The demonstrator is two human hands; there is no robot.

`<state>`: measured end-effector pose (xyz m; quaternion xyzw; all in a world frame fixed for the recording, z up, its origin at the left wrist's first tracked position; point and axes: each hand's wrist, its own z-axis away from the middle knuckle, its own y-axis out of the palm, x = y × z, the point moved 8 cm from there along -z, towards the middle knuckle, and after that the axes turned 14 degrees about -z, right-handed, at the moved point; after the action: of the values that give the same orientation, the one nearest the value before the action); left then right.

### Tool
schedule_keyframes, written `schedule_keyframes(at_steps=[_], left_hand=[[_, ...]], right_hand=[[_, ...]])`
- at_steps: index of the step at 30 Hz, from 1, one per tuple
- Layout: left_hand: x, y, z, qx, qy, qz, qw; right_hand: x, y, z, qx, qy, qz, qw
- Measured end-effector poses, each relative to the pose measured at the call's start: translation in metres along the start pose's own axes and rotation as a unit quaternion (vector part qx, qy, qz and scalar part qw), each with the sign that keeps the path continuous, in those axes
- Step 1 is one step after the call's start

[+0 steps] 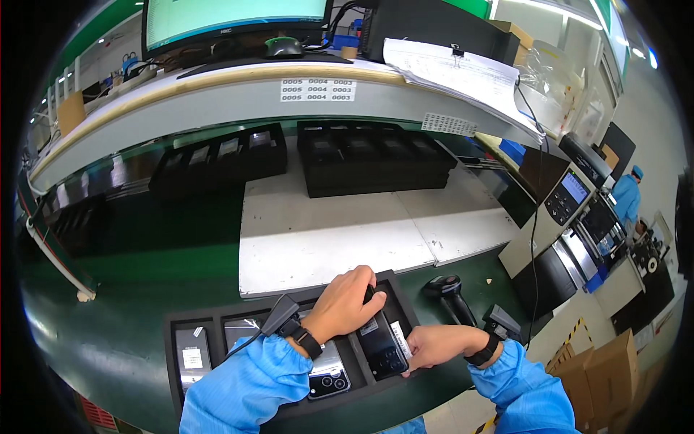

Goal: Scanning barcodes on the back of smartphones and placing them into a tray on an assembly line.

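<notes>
A dark smartphone [384,349], camera side up with white labels on it, lies at a slant in the rightmost compartment of a black foam tray [354,356]. My left hand [345,305] is closed on its far end, the fingertips partly hidden. At its near right edge, my right hand [439,346] pinches the phone by the corner. A silver phone [329,376] lies in the compartment to the left, partly under my left sleeve. Farther left is a grey phone [192,356] with a white label. Both wrists wear black straps.
A black barcode scanner [450,295] lies right of the tray. Beyond is a white board [325,239] bearing stacked black trays [376,177]. A shelf [238,101] with a monitor [235,18] spans above. A label printer [560,202] stands right; a person [626,195] is farther off.
</notes>
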<state>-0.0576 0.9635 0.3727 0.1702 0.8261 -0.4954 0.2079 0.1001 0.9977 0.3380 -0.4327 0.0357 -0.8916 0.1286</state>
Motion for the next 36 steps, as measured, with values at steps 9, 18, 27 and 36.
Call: schedule_keyframes(at_steps=[9,18,27,36], left_hand=[[-0.011,0.006,0.007,0.017,0.049,-0.143,0.988],[-0.022,-0.023,0.017,0.003,0.086,-0.338,0.937],[0.013,-0.092,0.089,-0.051,-0.017,-0.281,0.958],[0.015,-0.078,0.097,-0.042,0.024,-0.217,0.975]], right_hand=[[-0.031,-0.100,0.110,-0.526,-0.064,-0.036,0.847],[-0.076,-0.105,0.072,-0.584,-0.062,0.092,0.804],[0.038,0.005,0.052,-0.370,-0.160,-0.195,0.894],[0.093,0.082,0.008,-0.291,-0.178,-0.117,0.933]])
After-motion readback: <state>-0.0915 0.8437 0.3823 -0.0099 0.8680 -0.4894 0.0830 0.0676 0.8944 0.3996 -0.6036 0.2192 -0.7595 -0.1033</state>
